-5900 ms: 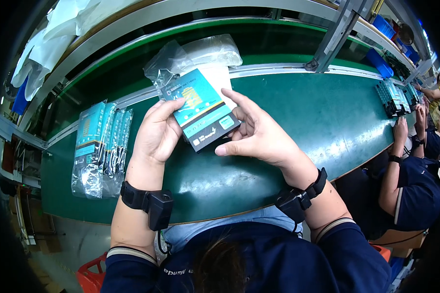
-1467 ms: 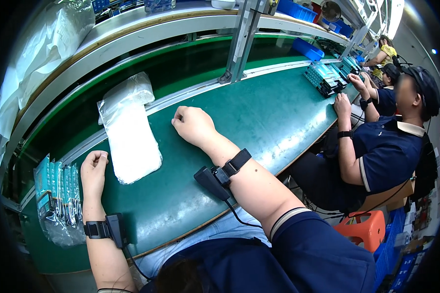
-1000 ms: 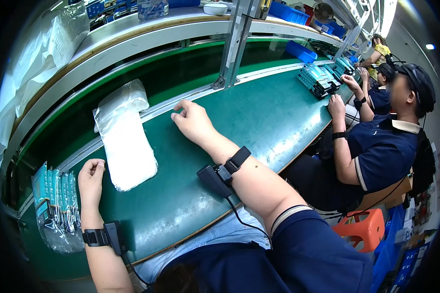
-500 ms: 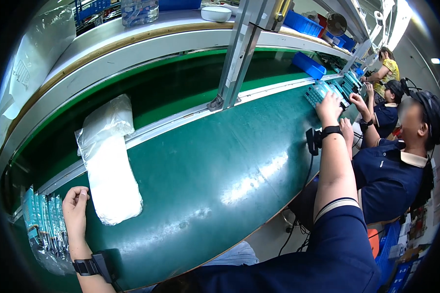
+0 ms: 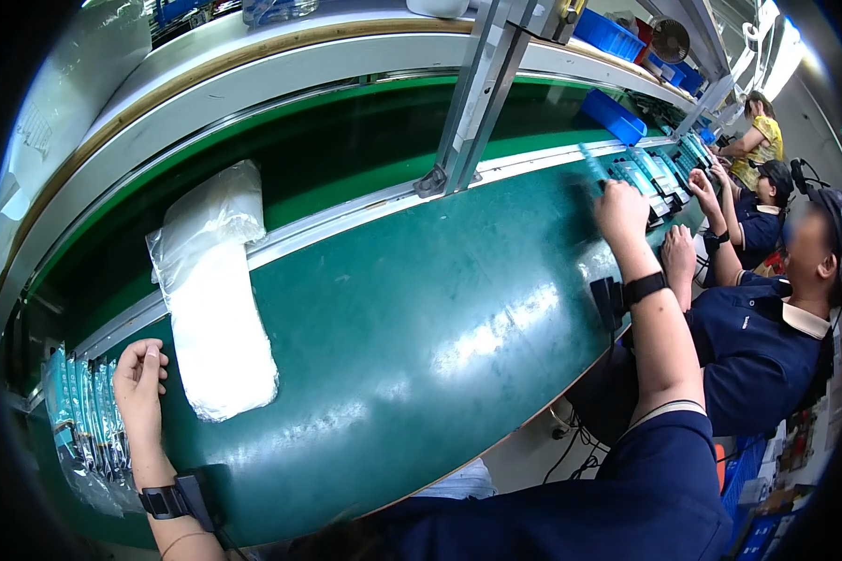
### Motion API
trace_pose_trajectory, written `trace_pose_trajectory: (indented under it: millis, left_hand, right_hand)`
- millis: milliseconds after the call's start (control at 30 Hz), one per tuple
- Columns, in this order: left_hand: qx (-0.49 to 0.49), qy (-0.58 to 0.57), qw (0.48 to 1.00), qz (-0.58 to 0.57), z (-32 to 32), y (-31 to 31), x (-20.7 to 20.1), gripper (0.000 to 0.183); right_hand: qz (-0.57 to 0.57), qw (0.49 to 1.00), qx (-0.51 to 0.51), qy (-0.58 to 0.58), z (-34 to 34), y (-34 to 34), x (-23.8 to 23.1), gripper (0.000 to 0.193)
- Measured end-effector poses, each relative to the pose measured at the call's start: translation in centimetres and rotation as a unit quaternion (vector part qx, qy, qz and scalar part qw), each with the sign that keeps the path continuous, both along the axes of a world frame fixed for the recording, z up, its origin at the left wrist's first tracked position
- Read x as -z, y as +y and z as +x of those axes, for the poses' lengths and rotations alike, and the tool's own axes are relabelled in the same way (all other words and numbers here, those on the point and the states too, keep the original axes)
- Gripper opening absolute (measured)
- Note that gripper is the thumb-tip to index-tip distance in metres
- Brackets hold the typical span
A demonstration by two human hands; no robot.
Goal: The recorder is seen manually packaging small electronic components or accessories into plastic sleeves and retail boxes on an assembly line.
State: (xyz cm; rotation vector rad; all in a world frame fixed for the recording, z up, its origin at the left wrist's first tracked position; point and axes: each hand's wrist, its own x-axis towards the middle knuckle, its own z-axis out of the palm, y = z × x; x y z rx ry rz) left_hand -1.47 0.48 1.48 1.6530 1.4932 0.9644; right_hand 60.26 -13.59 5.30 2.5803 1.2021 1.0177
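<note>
My right hand [image 5: 624,213] is closed on a thin teal pack [image 5: 593,164], which sticks up beyond the fingers and is smeared by motion. It is at the far right of the green table, beside a group of teal-and-white packs [image 5: 647,175]. My left hand [image 5: 140,385] hovers at the near left, fingers curled in with the thumb against them and nothing visible in it. Just left of it stands a row of teal packs in clear wrap [image 5: 86,411]. A stack of clear plastic bags [image 5: 217,327] lies to the right of that hand, its far end over the metal rail.
A metal post [image 5: 477,107] rises from the rail at the table's back. Behind it runs a dark green channel below a white shelf [image 5: 281,70]. A blue bin [image 5: 614,116] sits at the far right. A co-worker [image 5: 767,327] sits close on my right, hands near the packs.
My right hand has drawn back slightly from the group of packs and now has a teal pack. My left hand stays by the row, its fingers curled a little differently. The whole view has shifted slightly.
</note>
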Motion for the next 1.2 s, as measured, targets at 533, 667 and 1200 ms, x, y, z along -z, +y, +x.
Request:
trace_pose_trajectory:
  millis: [533,667,1200]
  left_hand:
    - [0.215,0.144,0.931,0.257,3.3,-3.4,-2.6,0.022]
    - [0.216,0.183,0.916,0.283,2.3,-3.4,-3.6,0.023]
    - [0.018,0.146,0.975,0.169,5.6,10.6,-2.4,0.059]
  right_hand:
    - [-0.2,0.877,-0.311,0.306,-28.8,1.9,-1.1,0.077]
    - [-0.192,0.848,-0.358,0.34,-30.3,3.1,-2.3,0.076]
    - [0.086,0.034,-0.226,0.97,-35.8,9.3,1.3,0.062]
